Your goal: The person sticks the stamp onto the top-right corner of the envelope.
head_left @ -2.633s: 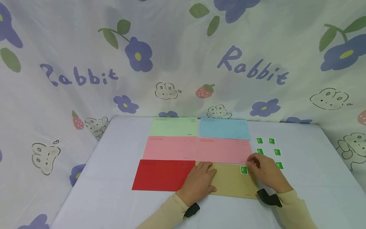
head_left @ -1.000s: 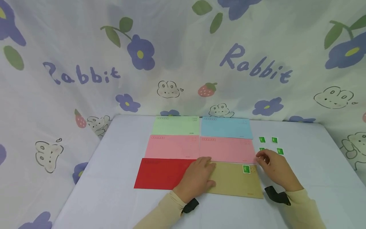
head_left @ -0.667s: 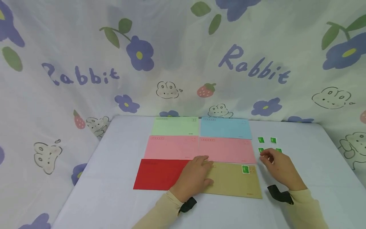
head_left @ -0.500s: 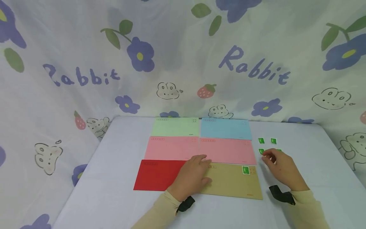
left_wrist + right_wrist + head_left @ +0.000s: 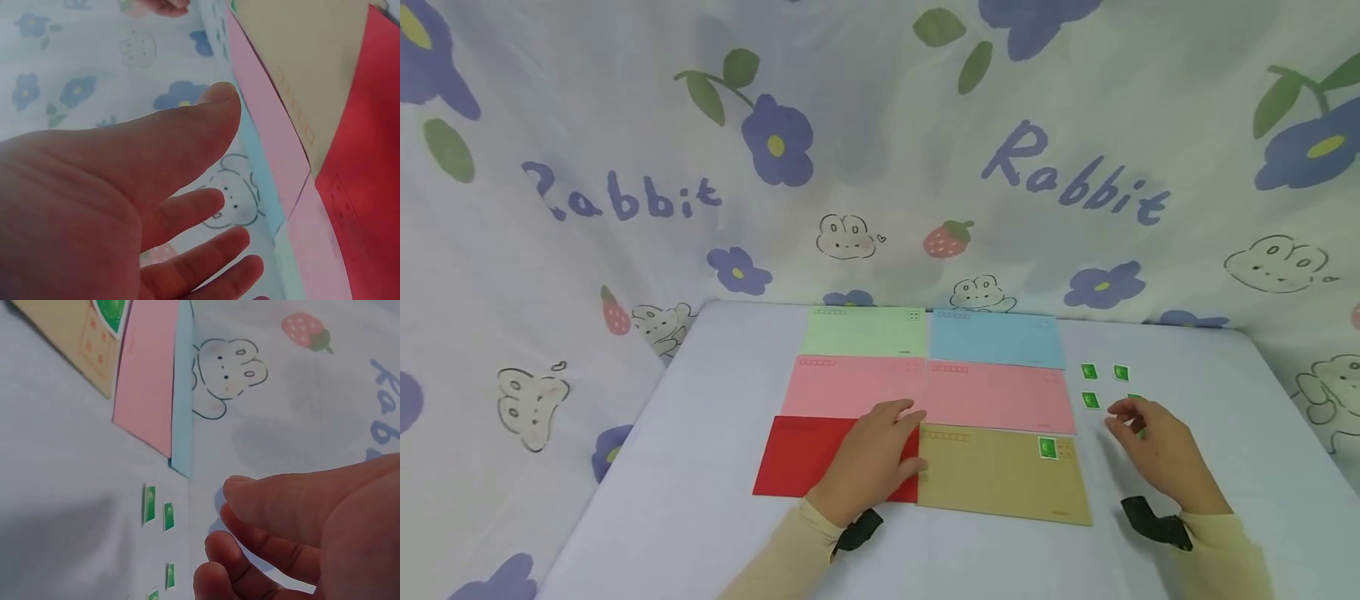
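Note:
My left hand (image 5: 868, 458) hovers above the right part of the red envelope (image 5: 801, 454), fingers spread and holding nothing. The left wrist view shows its thumb (image 5: 219, 103) apart from the other fingers. On the brown envelope (image 5: 992, 475) a green stamp (image 5: 1047, 448) lies near the top right corner, just left of a printed orange box (image 5: 1065, 450). Right of that envelope is my right hand (image 5: 1168, 454), loosely bent, with nothing between thumb and fingertips. Several green stamps (image 5: 1090, 401) lie near its fingertips; the hand partly covers some of them.
Behind the red and brown envelopes lie two pink envelopes (image 5: 853, 387), then a green envelope (image 5: 865, 332) and a blue envelope (image 5: 996, 339) at the back. All rest flat on the white table (image 5: 700, 417). A patterned cloth (image 5: 880, 150) hangs behind.
My right hand has drawn away from the stamp on the brown envelope, rightward toward the loose stamps. My left hand has moved left off the brown envelope, over the red one.

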{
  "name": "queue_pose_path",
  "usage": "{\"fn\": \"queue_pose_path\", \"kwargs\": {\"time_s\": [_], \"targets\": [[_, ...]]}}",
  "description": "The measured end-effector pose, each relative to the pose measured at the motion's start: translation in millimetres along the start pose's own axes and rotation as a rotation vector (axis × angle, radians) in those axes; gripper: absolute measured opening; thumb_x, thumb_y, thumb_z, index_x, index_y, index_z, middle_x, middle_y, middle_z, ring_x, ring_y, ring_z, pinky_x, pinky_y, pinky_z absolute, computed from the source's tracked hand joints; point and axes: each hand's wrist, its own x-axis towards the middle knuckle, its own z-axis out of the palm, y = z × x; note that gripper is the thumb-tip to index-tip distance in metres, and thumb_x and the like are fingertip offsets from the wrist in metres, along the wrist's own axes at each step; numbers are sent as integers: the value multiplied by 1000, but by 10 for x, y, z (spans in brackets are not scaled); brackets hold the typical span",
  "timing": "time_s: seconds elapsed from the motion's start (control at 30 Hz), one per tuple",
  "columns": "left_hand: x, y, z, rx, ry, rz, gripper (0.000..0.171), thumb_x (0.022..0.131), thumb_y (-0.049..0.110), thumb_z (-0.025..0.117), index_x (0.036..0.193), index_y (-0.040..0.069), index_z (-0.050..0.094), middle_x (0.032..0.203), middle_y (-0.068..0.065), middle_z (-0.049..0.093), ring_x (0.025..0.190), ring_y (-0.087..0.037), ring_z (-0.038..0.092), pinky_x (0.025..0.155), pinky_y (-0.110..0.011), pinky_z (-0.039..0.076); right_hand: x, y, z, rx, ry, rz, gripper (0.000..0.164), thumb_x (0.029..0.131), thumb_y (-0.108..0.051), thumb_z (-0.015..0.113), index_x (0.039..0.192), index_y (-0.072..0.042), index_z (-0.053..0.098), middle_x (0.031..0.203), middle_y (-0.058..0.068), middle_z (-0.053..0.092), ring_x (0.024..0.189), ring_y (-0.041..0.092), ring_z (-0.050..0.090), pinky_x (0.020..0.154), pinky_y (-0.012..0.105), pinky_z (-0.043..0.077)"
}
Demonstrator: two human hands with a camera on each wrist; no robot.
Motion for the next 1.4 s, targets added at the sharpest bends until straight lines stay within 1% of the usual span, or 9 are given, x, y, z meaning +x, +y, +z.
{"fn": "queue_pose_path", "kwargs": {"time_s": [0.2,0.37,0.43,0.6,0.73,0.83,1.07,1.17,1.4], "targets": [[-88,-86,-57,-31,27,-9,61,83,29,84,135,6,63,138,-14,57,126,-30,54,98,-42,53,-42,66,41,-5,49,2,24,98,-15,64,110,6,63,98,17,64,84,27,58,62,29,46],[-141,-146,-114,-40,26,-20,61,82,29,84,135,6,63,137,-15,57,126,-32,54,97,-44,54,-75,108,61,-3,101,26,24,98,-14,64,112,6,63,100,19,64,86,27,58,63,23,45],[-163,-175,-126,-30,21,-29,63,82,30,85,135,6,62,137,-14,57,126,-31,54,97,-43,54,-80,128,62,1,105,47,26,99,-15,63,114,6,62,101,20,64,87,29,58,63,22,44],[-231,-254,-142,-29,9,-66,65,81,32,85,137,7,61,138,-13,56,127,-31,53,97,-43,54,-86,185,51,-7,99,99,29,99,-16,63,116,8,60,103,24,62,89,32,58,63,25,45],[-296,-309,-147,-40,5,-92,66,80,31,86,137,7,61,139,-14,56,127,-32,53,98,-45,53,-89,242,41,-10,109,96,28,99,-14,63,116,8,61,101,24,63,88,32,59,62,24,45],[-339,-335,-150,-39,5,-111,67,79,31,87,137,7,61,139,-14,56,127,-33,53,98,-46,53,-94,274,29,-7,106,102,28,99,-14,62,116,9,60,102,25,63,88,33,59,62,25,45],[-423,-417,-164,-31,19,-134,70,78,31,88,137,7,61,139,-14,56,126,-33,54,95,-46,55,-99,296,12,-10,74,141,32,100,-14,59,121,11,58,108,29,60,93,37,58,67,37,48],[-456,-465,-163,-25,21,-138,69,79,32,87,137,7,61,139,-14,55,126,-33,54,96,-46,54,-96,310,5,-9,48,171,35,101,-16,57,124,11,56,112,30,57,95,38,57,69,40,49],[-534,-560,-154,-27,22,-168,68,80,32,86,137,6,61,139,-14,55,126,-33,54,97,-46,53,-78,352,-12,-17,-20,210,41,102,-20,55,128,12,55,118,33,54,97,41,57,67,40,49]]}}
